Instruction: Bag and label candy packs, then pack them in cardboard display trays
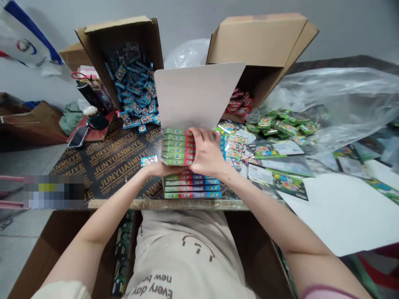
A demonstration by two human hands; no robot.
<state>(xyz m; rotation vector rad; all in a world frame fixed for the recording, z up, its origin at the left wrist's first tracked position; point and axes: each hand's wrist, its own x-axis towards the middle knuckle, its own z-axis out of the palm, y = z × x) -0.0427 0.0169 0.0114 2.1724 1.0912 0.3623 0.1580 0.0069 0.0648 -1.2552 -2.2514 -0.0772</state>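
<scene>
A row of flat, colourful packs (178,146), green and red on their edges, is held between my hands. My right hand (207,153) spans the row from its right side, with thumb near and fingers on the far edge. Along the near lower edge, my left hand (168,168) grips the same row; most of its fingers are hidden beneath it. Closer to me, more flat packs (192,188) with blue and purple ends lie stacked at the table edge. A plain white card flap (198,93) stands upright just behind the held row.
A carton (157,45) of blue sachets (134,89) stands back left; another carton (255,41) with red sachets (240,104) is back right. Green sachets (286,124), clear plastic (343,99) and white sheets (346,207) lie right. A phone (77,137) rests left.
</scene>
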